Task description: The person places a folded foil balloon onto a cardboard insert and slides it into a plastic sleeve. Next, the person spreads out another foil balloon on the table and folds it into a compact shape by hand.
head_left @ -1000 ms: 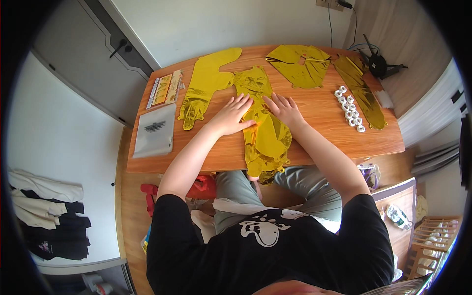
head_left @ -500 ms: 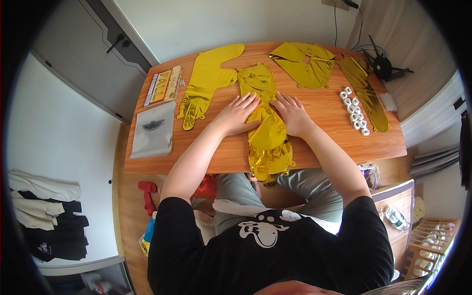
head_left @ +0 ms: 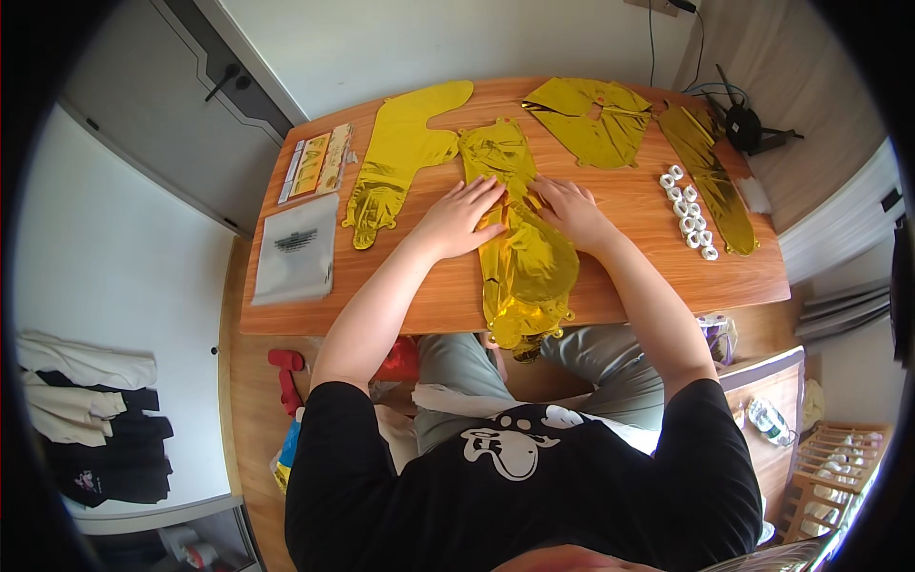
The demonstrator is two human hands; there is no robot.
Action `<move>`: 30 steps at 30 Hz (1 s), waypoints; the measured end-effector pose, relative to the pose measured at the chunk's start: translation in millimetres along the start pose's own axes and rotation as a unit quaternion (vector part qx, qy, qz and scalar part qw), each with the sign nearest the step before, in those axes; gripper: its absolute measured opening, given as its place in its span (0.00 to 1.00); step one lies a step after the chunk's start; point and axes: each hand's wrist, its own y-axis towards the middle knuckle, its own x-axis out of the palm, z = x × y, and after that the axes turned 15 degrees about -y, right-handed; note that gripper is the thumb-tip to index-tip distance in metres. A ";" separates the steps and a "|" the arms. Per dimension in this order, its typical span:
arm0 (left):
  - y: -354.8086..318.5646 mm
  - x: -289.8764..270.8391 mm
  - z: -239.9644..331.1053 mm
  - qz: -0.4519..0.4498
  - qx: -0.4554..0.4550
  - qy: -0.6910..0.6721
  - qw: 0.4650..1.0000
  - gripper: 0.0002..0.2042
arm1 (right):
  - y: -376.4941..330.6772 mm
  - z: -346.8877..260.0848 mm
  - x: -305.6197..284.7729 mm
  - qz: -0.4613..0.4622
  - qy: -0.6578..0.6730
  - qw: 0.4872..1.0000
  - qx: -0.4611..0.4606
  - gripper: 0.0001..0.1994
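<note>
A crinkled gold foil balloon [head_left: 529,262], uninflated, lies lengthwise in front of me, and its tabbed near end hangs over the table's front edge. My left hand [head_left: 462,217] rests flat on its left side, fingers stretched out. Against its right side lies my right hand [head_left: 575,212], also with extended fingers. Neither hand is closed around the foil. To the left is a flat gold foil balloon [head_left: 396,143] with a bent outline. Farther back on the right lie another folded gold foil balloon [head_left: 591,124] and a long narrow one [head_left: 710,181].
Several small white rolls [head_left: 688,214] sit in rows on the table's right side. A black router [head_left: 743,129] with cables stands at the back right corner. On the left are a stack of clear plastic bags [head_left: 295,250] and a printed packet [head_left: 316,164].
The near part of the middle balloon has spread flatter and wider to the right, where a folded flap lay before. Both hands have stayed almost in place.
</note>
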 end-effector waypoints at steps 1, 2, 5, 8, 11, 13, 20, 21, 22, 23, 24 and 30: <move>0.4 -0.8 1.8 -0.001 0.000 -0.001 1.000 0.37 | 0.0 -0.4 0.0 -0.001 0.000 1.000 0.001 0.24; 0.0 -1.1 1.8 -0.007 -0.001 0.021 1.000 0.37 | 1.0 -2.8 -1.4 -0.001 0.008 1.000 0.010 0.25; 0.2 -0.7 -0.3 -0.010 0.008 0.036 0.999 0.37 | 1.7 -5.3 -7.2 -0.012 0.017 1.000 0.019 0.29; 1.0 1.8 -4.4 -0.010 0.017 0.011 1.000 0.38 | 2.6 -6.4 -9.4 -0.023 0.019 0.999 0.019 0.30; 2.5 3.1 -4.4 -0.019 0.013 -0.005 1.000 0.39 | 2.3 -5.7 -10.3 -0.024 0.014 0.999 0.019 0.31; 2.6 3.0 -3.3 -0.023 0.010 -0.003 1.000 0.40 | 2.3 -5.5 -11.2 -0.025 0.011 0.999 0.018 0.31; 5.0 2.1 3.2 -0.031 0.000 0.012 0.999 0.39 | 0.8 -8.2 -13.0 0.092 0.038 0.994 -0.045 0.21; 3.9 1.5 2.8 -0.035 -0.007 0.015 0.999 0.39 | 1.5 -15.2 -21.1 0.091 0.052 0.991 -0.085 0.18; 2.6 0.2 1.8 -0.035 -0.011 0.015 0.999 0.39 | 1.5 -22.9 -28.5 0.090 0.054 0.991 -0.088 0.18; 0.9 -0.4 -0.2 -0.027 0.000 0.010 1.000 0.39 | -0.1 -35.8 -37.9 0.043 0.054 0.982 -0.174 0.15; -0.6 0.8 -3.2 -0.020 0.012 0.004 1.000 0.38 | -3.1 -47.3 -41.1 -0.005 0.054 0.965 -0.258 0.13; -0.6 4.8 -4.1 -0.011 0.014 0.025 1.000 0.39 | -29.8 -80.7 -14.5 0.059 -0.061 0.928 -0.363 0.14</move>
